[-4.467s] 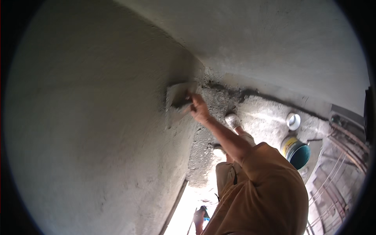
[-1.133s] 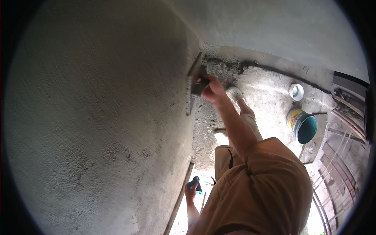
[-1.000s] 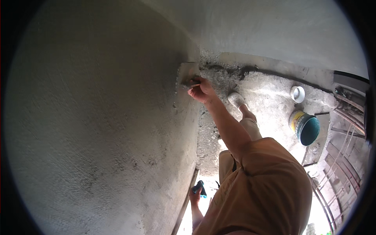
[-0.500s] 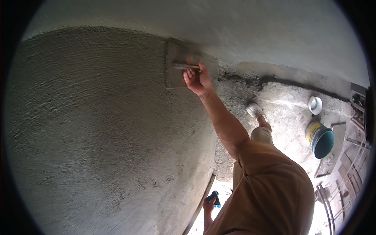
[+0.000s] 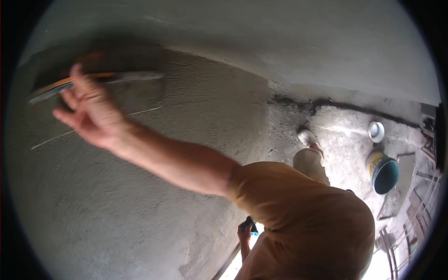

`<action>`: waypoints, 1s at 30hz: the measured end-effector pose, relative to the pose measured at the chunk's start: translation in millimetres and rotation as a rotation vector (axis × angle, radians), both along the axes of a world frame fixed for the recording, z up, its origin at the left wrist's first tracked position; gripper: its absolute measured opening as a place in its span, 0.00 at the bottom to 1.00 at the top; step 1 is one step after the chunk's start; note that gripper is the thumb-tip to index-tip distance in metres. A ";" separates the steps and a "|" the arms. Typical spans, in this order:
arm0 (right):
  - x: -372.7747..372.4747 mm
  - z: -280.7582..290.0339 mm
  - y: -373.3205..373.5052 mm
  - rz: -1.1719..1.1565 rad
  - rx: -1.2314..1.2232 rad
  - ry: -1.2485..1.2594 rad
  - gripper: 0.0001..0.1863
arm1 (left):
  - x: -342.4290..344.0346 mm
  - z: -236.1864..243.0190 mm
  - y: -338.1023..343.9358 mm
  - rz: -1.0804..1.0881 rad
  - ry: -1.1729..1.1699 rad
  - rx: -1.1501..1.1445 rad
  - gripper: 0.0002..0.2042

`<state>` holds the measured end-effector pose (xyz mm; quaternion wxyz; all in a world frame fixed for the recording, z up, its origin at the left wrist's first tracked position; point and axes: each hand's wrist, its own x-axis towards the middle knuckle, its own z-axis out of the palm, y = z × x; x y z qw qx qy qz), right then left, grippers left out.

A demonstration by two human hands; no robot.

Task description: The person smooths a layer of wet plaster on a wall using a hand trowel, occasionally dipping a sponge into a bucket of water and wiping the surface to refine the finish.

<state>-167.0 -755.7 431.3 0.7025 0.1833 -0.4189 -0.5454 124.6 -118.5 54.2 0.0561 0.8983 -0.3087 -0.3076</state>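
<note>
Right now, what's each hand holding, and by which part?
The right hand holds a plastering trowel by its handle; the left hand grips a dark object, which part unclear.

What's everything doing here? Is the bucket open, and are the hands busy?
Right hand: holding the trowel, some fingers spread
Trowel: flat side toward the wall, blurry
Left hand: closed around a small dark-and-blue thing, kind unclear
Wall: grey, rough in places
Bucket: open at the top, upright
Small white round thing: on the floor
Shoe: pale, blotchy
</note>
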 end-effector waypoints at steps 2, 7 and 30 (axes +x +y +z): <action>-15.1 -5.2 -1.5 -0.042 0.077 0.016 0.20 | -23.8 8.1 -21.3 -0.022 0.018 0.058 0.27; -9.0 -131.9 -4.4 -0.119 0.181 -0.003 0.12 | -30.4 35.8 -16.1 0.012 0.015 0.188 0.27; 28.9 -186.2 103.5 0.235 0.171 -0.150 0.16 | -11.3 39.7 -42.3 0.022 -0.006 0.276 0.29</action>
